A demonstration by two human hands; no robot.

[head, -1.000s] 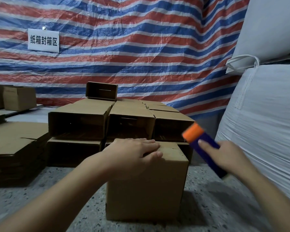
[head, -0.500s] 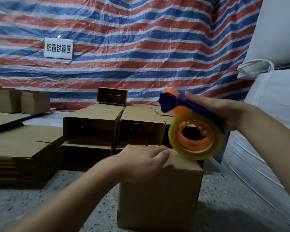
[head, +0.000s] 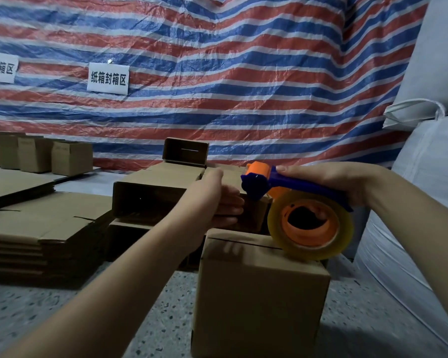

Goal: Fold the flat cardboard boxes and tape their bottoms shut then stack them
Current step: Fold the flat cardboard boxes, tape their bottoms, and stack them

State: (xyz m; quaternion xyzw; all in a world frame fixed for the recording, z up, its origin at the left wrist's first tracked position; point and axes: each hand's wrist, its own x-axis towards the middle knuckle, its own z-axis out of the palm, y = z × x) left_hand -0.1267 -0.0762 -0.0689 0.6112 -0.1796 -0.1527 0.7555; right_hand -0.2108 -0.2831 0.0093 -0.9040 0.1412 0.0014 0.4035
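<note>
Cardboard boxes fill the frame: a stack of flat cardboard boxes [head: 36,228] at left, folded boxes [head: 150,192] piled at centre. The left hand [head: 215,200] hovers there, fingers straight and relaxed, gripping nothing. Lower centre-right, an upright folded box [head: 259,293] stands on the speckled floor [head: 36,313]. The right hand [head: 329,179] grips a blue-and-orange tape dispenser [head: 295,202], whose clear tape roll [head: 311,228] touches the box top.

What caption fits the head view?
Right hand holds tape dispenser over folded box; left hand reaches toward it.
</note>
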